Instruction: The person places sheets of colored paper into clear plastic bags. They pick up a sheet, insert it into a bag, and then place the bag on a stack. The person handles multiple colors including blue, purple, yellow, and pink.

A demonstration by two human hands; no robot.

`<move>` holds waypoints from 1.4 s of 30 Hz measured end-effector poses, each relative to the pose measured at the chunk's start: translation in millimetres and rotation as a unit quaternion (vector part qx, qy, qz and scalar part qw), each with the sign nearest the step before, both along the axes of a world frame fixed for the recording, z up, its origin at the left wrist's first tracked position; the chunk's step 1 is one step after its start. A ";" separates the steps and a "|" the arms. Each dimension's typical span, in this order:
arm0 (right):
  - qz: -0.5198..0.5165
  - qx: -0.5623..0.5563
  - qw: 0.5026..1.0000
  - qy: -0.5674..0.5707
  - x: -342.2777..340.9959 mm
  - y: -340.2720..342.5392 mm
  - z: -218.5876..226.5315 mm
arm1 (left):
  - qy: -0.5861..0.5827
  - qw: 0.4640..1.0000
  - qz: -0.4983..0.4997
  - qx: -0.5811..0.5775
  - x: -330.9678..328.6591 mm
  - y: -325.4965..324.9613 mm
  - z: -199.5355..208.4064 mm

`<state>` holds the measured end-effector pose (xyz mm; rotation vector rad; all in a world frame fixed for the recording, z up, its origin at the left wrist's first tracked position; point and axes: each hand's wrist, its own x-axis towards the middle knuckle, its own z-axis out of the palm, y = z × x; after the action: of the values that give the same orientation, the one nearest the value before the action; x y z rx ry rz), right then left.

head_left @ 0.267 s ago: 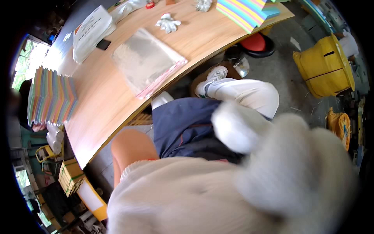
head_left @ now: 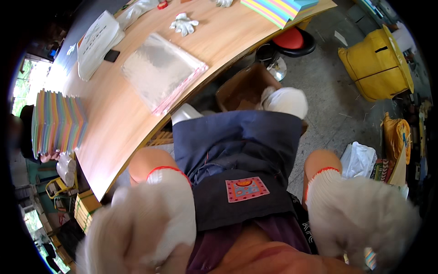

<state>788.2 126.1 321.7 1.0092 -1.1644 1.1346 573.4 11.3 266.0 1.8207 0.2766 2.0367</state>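
My left hand (head_left: 146, 223), in a white knit glove with a red cuff edge, is raised close at the lower left. Motion smears its fingers, so their pose cannot be made out. At the lower right is my right hand (head_left: 362, 212), gloved the same way and blurred too, its fingers turned down and partly lost. I make out nothing held in either. Between them lies my dark apron (head_left: 237, 146) with a colourful square patch (head_left: 247, 189). Beyond, on the wooden table (head_left: 98, 123), rests a stack of clear plastic sleeves (head_left: 159, 68) with pink edges, apart from both hands.
The table also bears white gloves (head_left: 184, 24), a dark phone (head_left: 112, 55), a white plastic bag (head_left: 98, 43) and coloured paper (head_left: 269, 10). At left stands another coloured stack (head_left: 58, 122). An open cardboard box (head_left: 237, 86), red stool (head_left: 292, 40) and yellow bag (head_left: 376, 66) are on the floor.
My gloved hands, close together at the right before, are now apart on either side of the apron. My white shoe has gone from view, and the cardboard box shows more fully.
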 end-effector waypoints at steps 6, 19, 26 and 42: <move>-0.510 0.106 0.836 -0.171 -9.8 103.9 -114.7 | 0.156 0.956 0.244 -0.042 -46.7 58.8 -34.6; -0.373 -0.523 0.521 -0.562 -117.5 484.6 -316.3 | 0.419 0.641 0.442 -0.468 -223.5 383.4 -307.4; -0.199 -0.627 0.646 -0.387 -156.7 655.4 -398.9 | 0.459 0.557 0.571 -0.393 -302.0 518.3 -329.0; -0.183 -0.652 0.624 -0.390 -159.3 699.3 -440.5 | -0.143 0.680 0.356 -0.625 -296.1 662.8 -297.2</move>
<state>628.9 825.4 -118.7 -0.9201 -0.7097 1.6412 277.3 674.0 -31.2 0.4803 1.9284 1.5852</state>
